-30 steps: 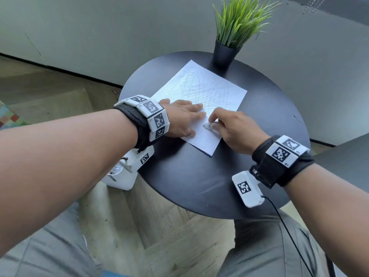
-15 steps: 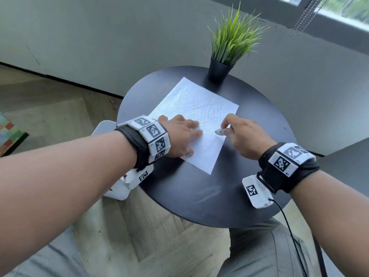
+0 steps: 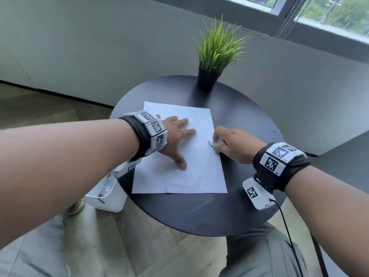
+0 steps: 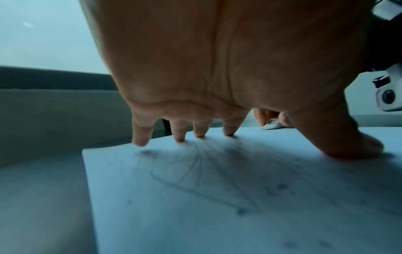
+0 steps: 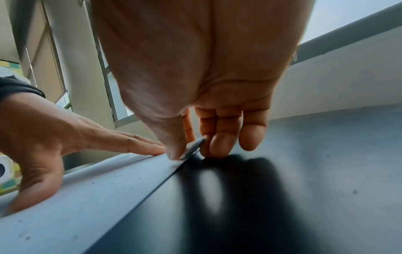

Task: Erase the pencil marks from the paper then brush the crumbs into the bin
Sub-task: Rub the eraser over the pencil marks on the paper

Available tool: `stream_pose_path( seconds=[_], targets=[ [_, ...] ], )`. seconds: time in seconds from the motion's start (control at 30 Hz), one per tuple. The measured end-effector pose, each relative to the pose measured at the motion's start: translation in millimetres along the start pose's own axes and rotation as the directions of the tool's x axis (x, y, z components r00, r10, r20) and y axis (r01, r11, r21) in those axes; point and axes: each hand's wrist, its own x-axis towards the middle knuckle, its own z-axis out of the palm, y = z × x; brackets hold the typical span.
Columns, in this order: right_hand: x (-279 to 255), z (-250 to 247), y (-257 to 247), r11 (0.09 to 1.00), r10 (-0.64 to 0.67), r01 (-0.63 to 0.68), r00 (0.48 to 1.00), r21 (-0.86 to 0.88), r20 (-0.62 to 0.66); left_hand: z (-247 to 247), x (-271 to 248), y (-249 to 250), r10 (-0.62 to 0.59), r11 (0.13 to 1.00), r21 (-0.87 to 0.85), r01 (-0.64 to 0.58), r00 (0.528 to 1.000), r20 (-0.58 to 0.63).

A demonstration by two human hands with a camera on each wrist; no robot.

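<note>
A white sheet of paper [image 3: 179,176] with faint pencil marks lies on the round black table [image 3: 199,212]. My left hand [image 3: 177,136] presses flat on the paper with spread, straight fingers [image 4: 141,137]. My right hand [image 3: 229,144] pinches a small white eraser [image 3: 214,144] between thumb and fingers at the paper's right edge. The eraser [image 5: 192,148] touches the paper [image 5: 87,197] there. Dark crumbs dot the paper [image 4: 217,206] under the left palm. A white bin [image 3: 105,194] stands on the floor left of the table, partly hidden by my left forearm.
A potted green grass plant [image 3: 215,56] stands at the table's far edge. Grey walls close behind, with a window [image 3: 329,13] at upper right. A cable [image 3: 287,232] hangs from my right wrist camera. My knees sit below the table's near edge.
The paper has turned so its edges run roughly square to me. My left hand has spread wider on it. My right hand with the eraser now sits at the right edge.
</note>
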Motion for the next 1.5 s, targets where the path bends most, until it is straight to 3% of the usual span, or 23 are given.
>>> stream_pose_path(
  seconds=[0.1, 0.27, 0.4, 0.47, 0.57, 0.7, 0.83, 0.87, 0.93, 0.97, 1.03, 1.1, 1.13, 1.17, 1.23, 1.27, 1.4, 1.43, 1.5],
  targets=[
    [-1.8, 1.8, -7.8, 0.996, -0.052, 0.05, 0.998, -0.076, -0.027, 7.4, 0.6, 0.8, -0.011, 1.0, 0.004, 0.011, 0.999, 0.044],
    [-16.6, 9.6, -24.6, 0.91, -0.38, 0.387, 0.922, -0.146, 0.078, 4.1, -3.3, 9.9, 0.007, 0.998, 0.066, -0.014, 0.994, 0.106],
    [-0.3, 4.1, -3.4, 0.955, -0.243, 0.227, 0.968, -0.189, -0.064, -3.8, -2.2, 17.4, 0.002, 0.984, 0.173, -0.028, 0.989, 0.149],
    [-8.3, 11.9, -2.7, 0.916, -0.356, 0.337, 0.933, -0.22, -0.054, -4.9, -3.5, 15.7, 0.002, 0.979, 0.2, -0.039, 0.984, 0.179],
    [-24.6, 17.2, -14.5, 0.827, -0.521, 0.523, 0.851, -0.206, 0.072, -4.4, -7.0, 12.8, -0.004, 0.973, 0.226, -0.047, 0.976, 0.217],
    [-11.5, 9.7, -12.1, 0.893, -0.395, 0.366, 0.917, -0.262, -0.062, -5.9, -7.8, 15.2, -0.002, 0.97, 0.237, -0.051, 0.976, 0.22],
    [-26.2, 24.2, -29.2, 0.78, -0.592, 0.587, 0.804, -0.216, 0.048, -0.2, -10.9, 13.6, 0.022, 0.984, 0.171, -0.049, 0.987, 0.16],
    [-26.2, 22.4, -31.3, 0.804, -0.556, 0.553, 0.83, -0.22, 0.053, 2.9, -11.2, 13.3, 0.03, 0.987, 0.151, -0.051, 0.99, 0.138],
    [-18.4, 14.3, -26.5, 0.902, -0.373, 0.352, 0.927, -0.252, -0.041, 8.9, -10.6, 12.8, 0.036, 0.99, 0.131, -0.05, 0.993, 0.11],
    [-15.7, 13.6, -23.1, 0.916, -0.316, 0.285, 0.946, -0.281, -0.071, 11.3, -10.4, 12.9, 0.033, 0.991, 0.129, -0.047, 0.994, 0.107],
    [-22.6, 18.1, -31.1, 0.879, -0.408, 0.375, 0.911, -0.293, -0.058, 13.9, -10.7, 12.8, 0.028, 0.992, 0.121, -0.042, 0.993, 0.114],
    [-35.7, 24.3, -46.9, 0.808, -0.539, 0.535, 0.84, -0.247, 0.054, 13.7, -10.8, 13.5, 0.022, 0.993, 0.112, -0.036, 0.992, 0.128],
    [-36.5, 22.4, -49.3, 0.807, -0.535, 0.541, 0.839, -0.237, 0.094, 12.9, -10.6, 13.3, 0.022, 0.994, 0.105, -0.036, 0.991, 0.133],
    [-31.1, 16.9, -47.6, 0.84, -0.477, 0.483, 0.874, -0.247, 0.088, 11.9, -9.8, 13.2, 0.029, 0.994, 0.097, -0.043, 0.99, 0.139],
    [-17.5, 10.6, -34.6, 0.886, -0.389, 0.367, 0.921, -0.284, -0.023, 11.0, -8.7, 14.0, 0.041, 0.995, 0.088, -0.054, 0.989, 0.142],
    [-15.3, 11.9, -30.7, 0.888, -0.388, 0.353, 0.919, -0.295, -0.069, 11.0, -8.5, 14.2, 0.041, 0.994, 0.091, -0.054, 0.989, 0.141],
    [-34.8, 33.1, -42.9, 0.764, -0.597, 0.566, 0.803, -0.31, -0.006, 12.2, -10.7, 13.7, 0.03, 0.993, 0.109, -0.047, 0.988, 0.151],
    [-34.7, 29.6, -41.5, 0.786, -0.568, 0.549, 0.823, -0.286, 0.02, 11.6, -11.0, 13.2, 0.036, 0.992, 0.111, -0.053, 0.988, 0.151],
    [-23.2, 16.5, -32.8, 0.893, -0.4, 0.39, 0.916, -0.224, 0.0, 11.2, -11.5, 12.4, 0.043, 0.992, 0.111, -0.061, 0.988, 0.151]
  ],
)
